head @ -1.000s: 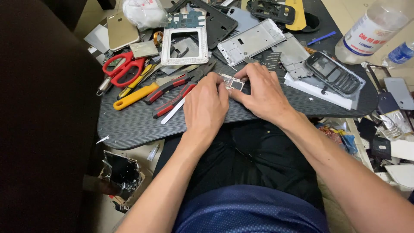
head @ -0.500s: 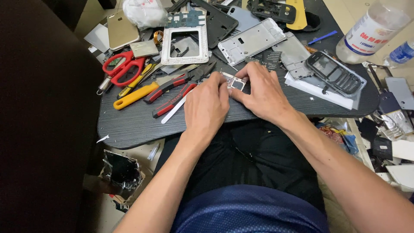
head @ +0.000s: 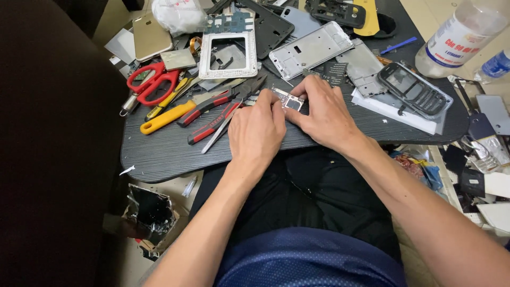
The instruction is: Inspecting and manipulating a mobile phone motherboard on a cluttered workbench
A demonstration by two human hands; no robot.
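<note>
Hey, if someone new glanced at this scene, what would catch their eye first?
Probably the left hand and right hand meeting at mid-board, pinching a small circuit board between their fingertips. Next, the red scissors at the left of the dark board, and the black keypad phone lying at the right.

Dark tabletop (head: 159, 154), seemingly pale floor (head: 114, 16).

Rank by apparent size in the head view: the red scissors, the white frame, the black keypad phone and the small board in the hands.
1. White frame
2. Keypad phone and red scissors: look about alike, so I won't rank them against each other.
3. Small board, partly covered by the left hand and right hand.
</note>
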